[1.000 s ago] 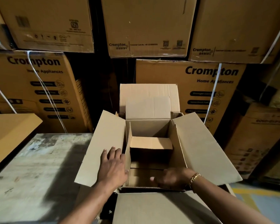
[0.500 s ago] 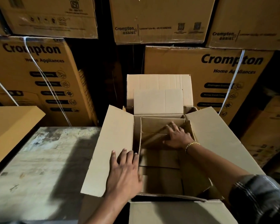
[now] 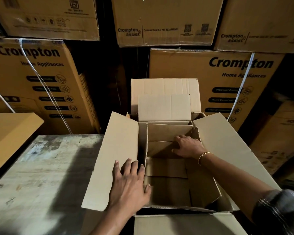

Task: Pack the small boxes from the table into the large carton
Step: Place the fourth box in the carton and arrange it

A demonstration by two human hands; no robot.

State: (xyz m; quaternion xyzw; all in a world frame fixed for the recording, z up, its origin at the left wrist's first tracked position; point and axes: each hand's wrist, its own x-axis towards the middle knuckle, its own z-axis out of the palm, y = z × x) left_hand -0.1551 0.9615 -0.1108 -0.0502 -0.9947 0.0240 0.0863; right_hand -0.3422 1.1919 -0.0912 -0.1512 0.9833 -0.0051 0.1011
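Observation:
The large brown carton (image 3: 112,158) stands open in front of me, its four flaps spread outward. Plain small boxes lie inside it: one at the far end (image 3: 161,133), others lower and nearer (image 3: 165,168). My right hand (image 3: 188,147), a gold bracelet on its wrist, reaches into the far end and grips the right part of the far small box. My left hand (image 3: 131,184) lies flat with its fingers apart on the carton's left flap, at the inner edge, and holds nothing.
A worn grey table top (image 3: 41,175) lies to the left of the carton. A tan board or box corner (image 3: 10,133) juts in at the far left. Stacked printed cartons (image 3: 227,78) form a wall behind, close to the carton's rear flap.
My right hand has moved from the near end of the carton to the far end and onto the far small box. My left hand has stayed on the left flap.

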